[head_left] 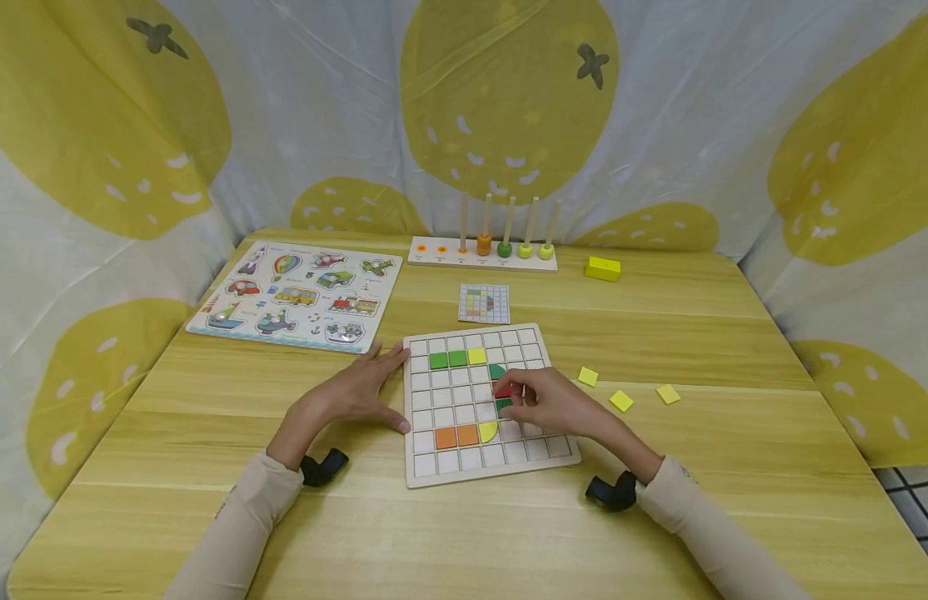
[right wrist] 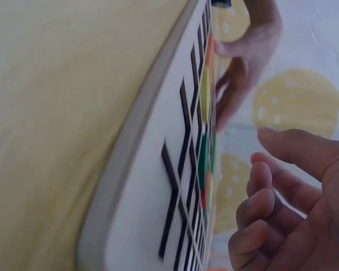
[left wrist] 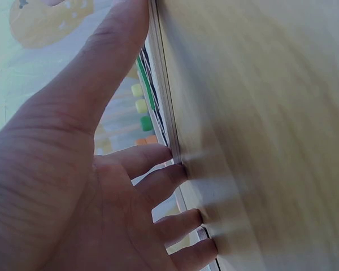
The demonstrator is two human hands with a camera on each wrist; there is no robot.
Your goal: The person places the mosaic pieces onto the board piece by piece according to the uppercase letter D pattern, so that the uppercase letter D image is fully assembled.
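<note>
A white grid board (head_left: pixel 470 459) lies on the table. My left hand (head_left: pixel 350 392) rests at its left edge, thumb and fingertips spread along the side. My right hand (head_left: pixel 550 402) hovers over the board's right half, fingers loosely bent. In the right wrist view its thumb and fingers stand apart with nothing visible between them. Below its fingertips are a red piece (head_left: pixel 501 389) and a dark green piece (head_left: pixel 503 407), both partly hidden. The board also bears green squares (head_left: pixel 438 360), a yellow square (head_left: pixel 476 356), a green rounded piece (head_left: pixel 496 371), orange squares (head_left: pixel 446 437) and a yellow rounded piece (head_left: pixel 489 432).
Loose yellow squares (head_left: pixel 621 401) lie to the board's right. Behind it is a small pattern card (head_left: pixel 484 303). Farther back stand a peg stand (head_left: pixel 482 260) with coloured beads and a yellow block (head_left: pixel 602 268). A vehicle picture puzzle (head_left: pixel 299 296) lies at left.
</note>
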